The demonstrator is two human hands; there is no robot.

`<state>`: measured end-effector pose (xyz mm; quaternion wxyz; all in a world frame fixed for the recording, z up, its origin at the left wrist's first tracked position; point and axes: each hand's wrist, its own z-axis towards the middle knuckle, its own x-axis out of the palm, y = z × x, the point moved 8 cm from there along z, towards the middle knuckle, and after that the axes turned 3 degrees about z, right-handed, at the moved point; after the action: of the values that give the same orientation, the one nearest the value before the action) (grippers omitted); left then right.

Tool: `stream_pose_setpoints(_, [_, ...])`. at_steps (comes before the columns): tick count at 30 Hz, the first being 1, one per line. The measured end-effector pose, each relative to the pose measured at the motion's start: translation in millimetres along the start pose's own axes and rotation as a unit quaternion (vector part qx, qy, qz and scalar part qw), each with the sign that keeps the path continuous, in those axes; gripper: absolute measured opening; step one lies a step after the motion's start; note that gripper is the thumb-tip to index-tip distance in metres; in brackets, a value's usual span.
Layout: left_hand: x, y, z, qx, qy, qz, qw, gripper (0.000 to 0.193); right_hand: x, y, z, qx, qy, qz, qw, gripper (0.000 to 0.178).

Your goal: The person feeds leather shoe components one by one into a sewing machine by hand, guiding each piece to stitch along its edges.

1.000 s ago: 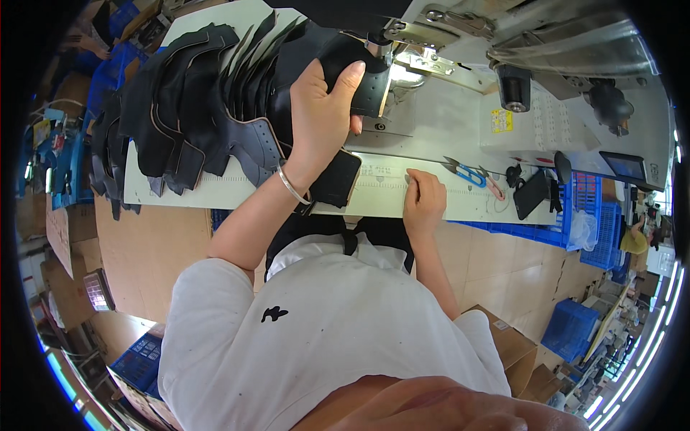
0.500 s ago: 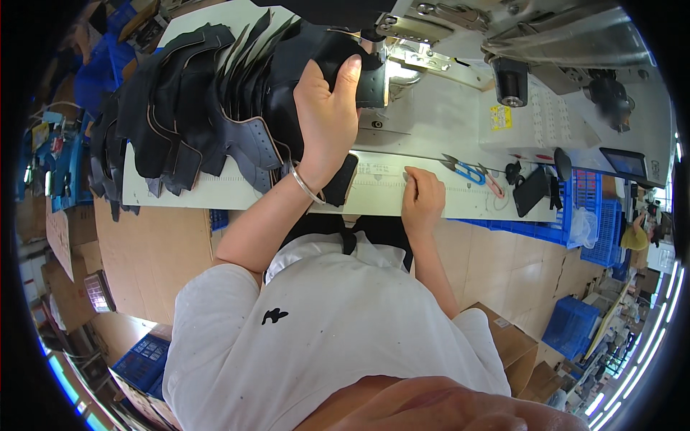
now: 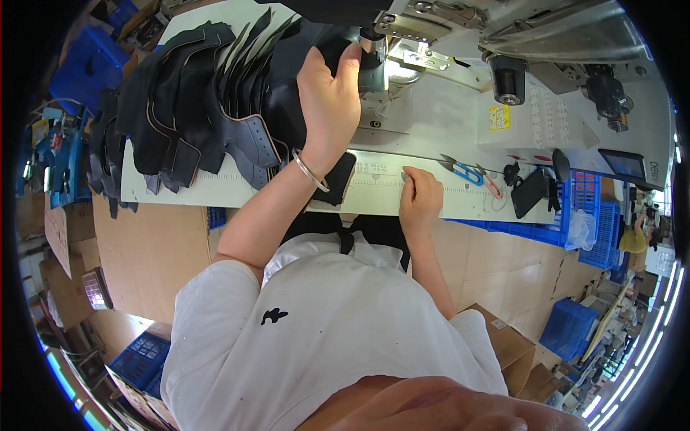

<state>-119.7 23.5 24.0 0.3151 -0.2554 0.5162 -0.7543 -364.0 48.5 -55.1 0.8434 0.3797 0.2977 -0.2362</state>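
My left hand [image 3: 329, 108], with a silver bangle at its wrist, grips a black leather piece [image 3: 371, 77] between thumb and fingers. That piece lies under the head of a sewing machine [image 3: 424, 30], and my hand covers part of it. Beneath my left wrist, a black flap [image 3: 339, 179] rests near the table's front edge; whether it belongs to the same piece is hidden. My right hand [image 3: 422, 195] lies on the table edge with its fingers loosely curled, and nothing shows in it. A fanned stack of black leather pieces [image 3: 188, 108] sits to the left.
Blue-handled thread snips [image 3: 468, 174] and a pink-handled tool [image 3: 491, 187] lie right of my right hand. Farther right is a flat black object [image 3: 530, 194]. A ruler strip [image 3: 384, 171] runs along the table front. Blue crates [image 3: 568, 329] and cardboard [image 3: 154, 262] stand around below.
My left hand has moved slightly away from me, and the leather piece has shifted farther under the machine head. My right hand stays nearly in place.
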Motion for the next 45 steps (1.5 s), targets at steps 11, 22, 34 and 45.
stream_pose_setpoints(11, [8.4, 13.9, 21.0, 0.003, -0.008, -0.019, 1.000, 0.039, 0.9, 0.7, 0.7, -0.002, 0.003, 0.004, 1.000, 0.015])
stream_pose_setpoints(22, [14.6, 9.3, 29.2, -0.097, 0.036, -0.127, 0.986, 0.024, 0.8, 0.0, -1.8, 0.002, -0.003, -0.001, 1.000, 0.015])
stream_pose_setpoints(34, [-7.1, -61.0, 16.9, 0.366, -0.034, 0.487, 0.792, 0.026, 0.4, 38.3, 32.6, 0.043, 0.036, 0.115, 0.992, 0.017])
stream_pose_setpoints(45, [-150.9, 8.2, 66.6, -0.090, -0.010, -0.137, 0.986, 0.030, 68.5, 110.9, 71.2, -0.011, 0.167, 0.195, 0.966, 0.037])
